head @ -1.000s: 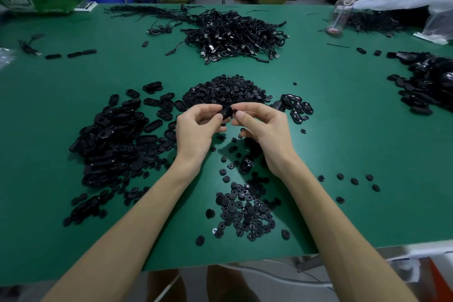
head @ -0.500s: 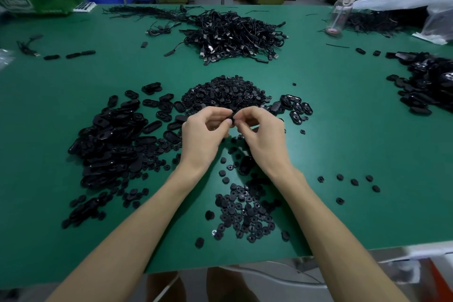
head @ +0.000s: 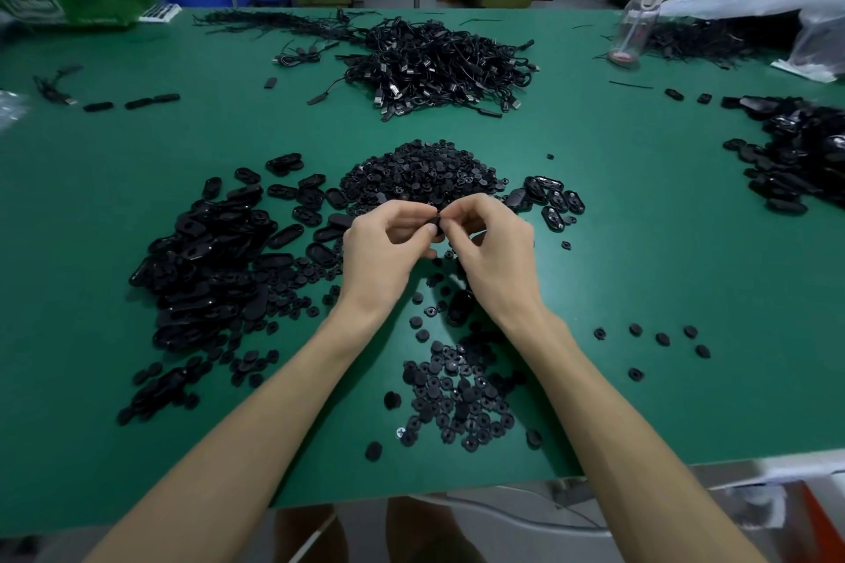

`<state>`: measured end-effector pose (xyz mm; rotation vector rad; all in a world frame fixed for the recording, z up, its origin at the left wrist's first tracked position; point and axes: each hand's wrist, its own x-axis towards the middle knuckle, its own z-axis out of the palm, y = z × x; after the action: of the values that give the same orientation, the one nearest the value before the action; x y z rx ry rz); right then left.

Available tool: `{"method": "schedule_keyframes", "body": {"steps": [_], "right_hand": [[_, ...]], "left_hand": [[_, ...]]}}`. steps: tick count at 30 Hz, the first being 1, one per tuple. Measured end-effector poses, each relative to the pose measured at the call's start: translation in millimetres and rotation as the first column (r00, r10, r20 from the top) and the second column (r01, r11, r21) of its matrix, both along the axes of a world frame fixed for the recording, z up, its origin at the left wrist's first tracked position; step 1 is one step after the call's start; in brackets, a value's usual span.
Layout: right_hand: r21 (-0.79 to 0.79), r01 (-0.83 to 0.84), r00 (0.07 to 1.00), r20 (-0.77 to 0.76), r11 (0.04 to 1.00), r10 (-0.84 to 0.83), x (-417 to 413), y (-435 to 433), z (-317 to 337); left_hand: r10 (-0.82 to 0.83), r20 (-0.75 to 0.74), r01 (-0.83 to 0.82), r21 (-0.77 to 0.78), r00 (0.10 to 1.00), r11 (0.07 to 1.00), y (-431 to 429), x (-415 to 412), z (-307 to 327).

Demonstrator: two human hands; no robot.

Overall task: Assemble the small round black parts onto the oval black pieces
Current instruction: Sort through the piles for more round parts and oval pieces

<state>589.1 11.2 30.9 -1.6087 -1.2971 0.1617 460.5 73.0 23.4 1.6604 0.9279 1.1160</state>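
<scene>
While both hands are raised over the green table, the scene is laid out as follows.

Left hand: the left hand is held just above the green felt-like tabletop, its fingers curled narrow and pinched on a small black plastic piece.

Right hand: the right hand is met fingertip to fingertip with the left, thumb and forefinger closed on the same piece (whether it is oval or round cannot be told, since most of it is hidden).

Round parts: a mound of small round black plastic parts is heaped just beyond the hands; a flatter scatter of round black discs is spread between the forearms near the table edge.

Oval pieces: a large pile of glossy oval black plastic shells is stacked to the left; a few oval pieces with round parts seated in them are grouped just right of the mound.

Far side: a tangle of black cables is piled at the back, and a clear plastic bottle is stood upright at the back right.
</scene>
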Motion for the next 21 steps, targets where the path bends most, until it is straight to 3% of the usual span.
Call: {"method": "schedule_keyframes", "body": {"steps": [10,21], "right_hand": [[-0.024,0.011,0.995,-0.096,1.0,-0.013,-1.9,-0.9,3.9],[-0.028,-0.005,0.998,-0.058,1.0,0.003,-1.6,-1.2,3.3]], "left_hand": [[-0.016,0.071,0.022,-0.096,0.997,0.995,1.3,-0.3,-0.5],[-0.032,0.116,0.048,-0.142,0.993,0.989,2.2,-1.0,0.3]]}}
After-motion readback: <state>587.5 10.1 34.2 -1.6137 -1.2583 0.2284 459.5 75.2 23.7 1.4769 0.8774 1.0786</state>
